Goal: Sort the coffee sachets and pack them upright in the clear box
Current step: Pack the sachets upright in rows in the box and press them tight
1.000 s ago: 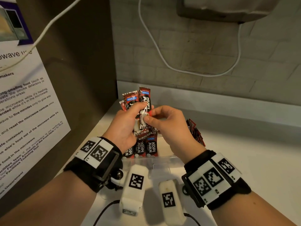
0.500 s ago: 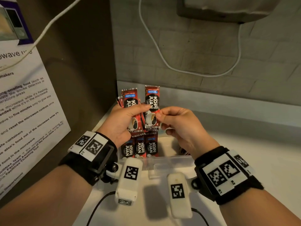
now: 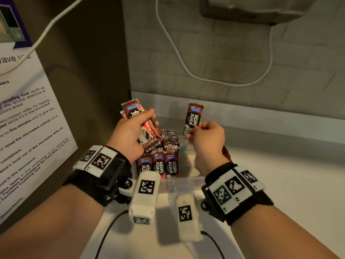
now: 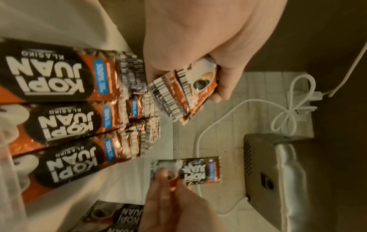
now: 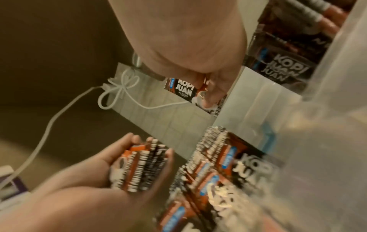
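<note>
My left hand [image 3: 130,131] grips a fanned bunch of red-and-black coffee sachets [image 3: 139,120] above the left part of the clear box [image 3: 186,179]. The same bunch of sachets [image 4: 184,87] shows under the palm in the left wrist view. My right hand [image 3: 207,137] pinches a single sachet [image 3: 194,116] by its lower end and holds it upright over the box's right side; this single sachet [image 5: 184,89] also appears in the right wrist view. Several sachets [image 3: 158,163] stand upright in rows inside the box, filling its left part.
The box sits on a white counter [image 3: 280,184] in a corner between a brown side panel with a paper notice [image 3: 28,118] and a tiled back wall. Loose sachets [image 3: 226,153] lie behind my right wrist. A white cable [image 3: 186,62] hangs on the wall.
My hands have moved apart. The right hand drew one sachet out of the bunch and carried it to the right; the left hand kept the bunch and tilted it leftward.
</note>
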